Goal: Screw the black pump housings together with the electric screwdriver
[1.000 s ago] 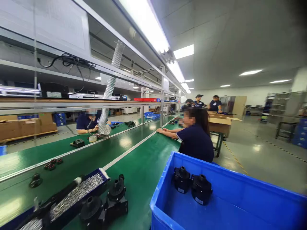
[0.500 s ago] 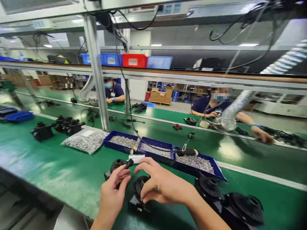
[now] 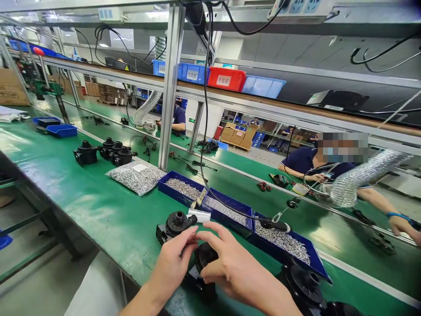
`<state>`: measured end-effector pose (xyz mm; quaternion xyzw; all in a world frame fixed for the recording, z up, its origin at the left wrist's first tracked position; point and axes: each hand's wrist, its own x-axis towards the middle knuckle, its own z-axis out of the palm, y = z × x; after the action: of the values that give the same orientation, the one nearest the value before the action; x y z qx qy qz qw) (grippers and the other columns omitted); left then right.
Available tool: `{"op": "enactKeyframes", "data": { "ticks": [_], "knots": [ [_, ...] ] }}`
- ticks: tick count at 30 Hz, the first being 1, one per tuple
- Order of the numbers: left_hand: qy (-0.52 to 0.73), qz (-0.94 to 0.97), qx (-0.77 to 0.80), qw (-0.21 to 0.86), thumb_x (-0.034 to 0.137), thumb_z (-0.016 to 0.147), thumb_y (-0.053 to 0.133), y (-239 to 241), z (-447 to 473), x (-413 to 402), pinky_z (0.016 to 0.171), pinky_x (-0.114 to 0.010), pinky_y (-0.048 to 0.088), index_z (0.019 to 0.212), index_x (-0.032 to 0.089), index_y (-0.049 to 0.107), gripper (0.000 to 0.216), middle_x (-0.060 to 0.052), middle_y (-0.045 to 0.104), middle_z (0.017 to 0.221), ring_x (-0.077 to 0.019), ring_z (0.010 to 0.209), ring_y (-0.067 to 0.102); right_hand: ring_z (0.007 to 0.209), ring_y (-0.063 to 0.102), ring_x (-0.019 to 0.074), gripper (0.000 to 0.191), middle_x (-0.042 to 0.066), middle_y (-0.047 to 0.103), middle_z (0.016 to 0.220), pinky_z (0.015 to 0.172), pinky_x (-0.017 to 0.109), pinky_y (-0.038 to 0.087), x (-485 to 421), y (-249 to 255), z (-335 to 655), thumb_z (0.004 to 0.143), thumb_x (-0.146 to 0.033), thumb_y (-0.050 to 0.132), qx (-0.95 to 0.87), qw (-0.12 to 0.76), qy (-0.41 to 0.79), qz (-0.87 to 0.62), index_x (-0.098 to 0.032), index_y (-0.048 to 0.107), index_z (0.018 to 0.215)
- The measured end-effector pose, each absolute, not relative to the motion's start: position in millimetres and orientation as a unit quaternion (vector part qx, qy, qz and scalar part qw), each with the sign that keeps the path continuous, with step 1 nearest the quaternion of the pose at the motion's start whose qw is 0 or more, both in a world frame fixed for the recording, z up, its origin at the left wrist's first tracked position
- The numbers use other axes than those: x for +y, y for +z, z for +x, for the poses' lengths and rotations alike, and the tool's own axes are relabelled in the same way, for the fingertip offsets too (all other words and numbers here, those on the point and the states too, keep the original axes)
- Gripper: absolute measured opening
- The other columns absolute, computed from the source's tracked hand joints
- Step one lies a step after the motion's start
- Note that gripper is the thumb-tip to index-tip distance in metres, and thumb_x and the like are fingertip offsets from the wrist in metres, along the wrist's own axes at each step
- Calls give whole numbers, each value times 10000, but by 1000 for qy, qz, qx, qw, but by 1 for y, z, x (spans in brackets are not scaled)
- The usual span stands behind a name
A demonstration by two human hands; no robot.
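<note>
Three blue trays (image 3: 320, 263) of silver screws (image 3: 283, 241), bag (image 3: 136, 177) of metal bits alongside — left hand (image 3: 174, 259) and right hand (image 3: 230, 263) curled by a black pump (image 3: 205, 254) — can't tell if gripping

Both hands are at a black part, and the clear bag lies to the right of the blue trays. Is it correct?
Not quite: the head view shows the clear bag to the left of the blue trays. The left hand and right hand are at a black part.
</note>
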<state>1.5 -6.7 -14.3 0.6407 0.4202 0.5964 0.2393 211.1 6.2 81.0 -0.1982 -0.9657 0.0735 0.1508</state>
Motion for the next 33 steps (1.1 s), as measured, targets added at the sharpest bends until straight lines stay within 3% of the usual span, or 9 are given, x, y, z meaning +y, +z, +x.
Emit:
{"op": "enactKeyframes", "data": {
  "ticks": [4, 9, 15, 20, 24, 30, 32, 33],
  "knots": [
    [589, 662, 413, 209, 156, 1034, 626, -16, 2, -7, 945, -267, 627, 1413, 290, 707, 410, -39, 793, 1191, -213, 1016, 785, 1526, 312, 363, 131, 63, 478, 1535, 1243, 557, 390, 13, 90, 216, 899, -181, 886, -960, 165, 134, -182, -293, 841, 951],
    [585, 685, 402, 162, 137, 1047, 627, -16, 3, -7, 959, -245, 616, 1481, 291, 650, 461, -35, 801, 1160, -202, 1026, 786, 1418, 457, 306, 101, 68, 603, 1425, 1194, 475, 441, 22, 104, 240, 1006, -224, 791, -921, 260, 214, -194, -291, 837, 1066],
    [561, 745, 344, 112, 59, 1047, 586, -21, -3, -4, 984, -251, 630, 1544, 289, 585, 548, -54, 770, 1266, -217, 1086, 782, 1200, 580, 289, 150, 89, 682, 1227, 1029, 450, 493, 32, 100, 252, 1058, -183, 669, -888, 338, 119, -288, -243, 806, 1049],
    [568, 768, 294, 16, 16, 1036, 568, -34, -8, 0, 1023, -216, 609, 1562, 221, 542, 565, -64, 779, 1247, -181, 1082, 782, 1010, 643, 241, 106, 40, 734, 1049, 919, 368, 512, 42, 83, 239, 976, -147, 761, -885, 272, 138, -351, -231, 821, 954],
    [543, 770, 333, -20, 53, 1015, 636, -27, -18, -4, 1006, -205, 618, 1471, 226, 612, 487, -53, 789, 1206, -187, 1048, 789, 961, 673, 223, 141, 6, 776, 950, 866, 320, 503, 48, 75, 232, 902, -107, 791, -878, 230, 166, -385, -232, 836, 855],
    [595, 733, 327, -26, 135, 976, 727, 52, -61, 55, 973, -278, 611, 1166, 243, 766, 223, -31, 785, 1111, -200, 998, 761, 916, 708, 253, 165, 11, 812, 858, 786, 323, 491, 57, 76, 228, 789, -118, 775, -852, 178, 203, -449, -253, 868, 791],
    [577, 724, 375, -38, 280, 972, 763, 81, -73, 103, 925, -275, 600, 1083, 248, 783, 118, -17, 789, 1036, -197, 932, 750, 881, 723, 257, 152, 14, 815, 833, 749, 317, 493, 60, 77, 226, 762, -144, 783, -831, 160, 234, -479, -262, 876, 782],
    [529, 736, 421, -26, 391, 960, 768, 91, -77, 130, 872, -277, 601, 1049, 244, 786, 174, -20, 792, 1011, -207, 898, 747, 860, 728, 257, 147, 17, 815, 819, 738, 315, 495, 61, 78, 224, 758, -157, 782, -821, 151, 246, -492, -264, 880, 784]
  ]
}}
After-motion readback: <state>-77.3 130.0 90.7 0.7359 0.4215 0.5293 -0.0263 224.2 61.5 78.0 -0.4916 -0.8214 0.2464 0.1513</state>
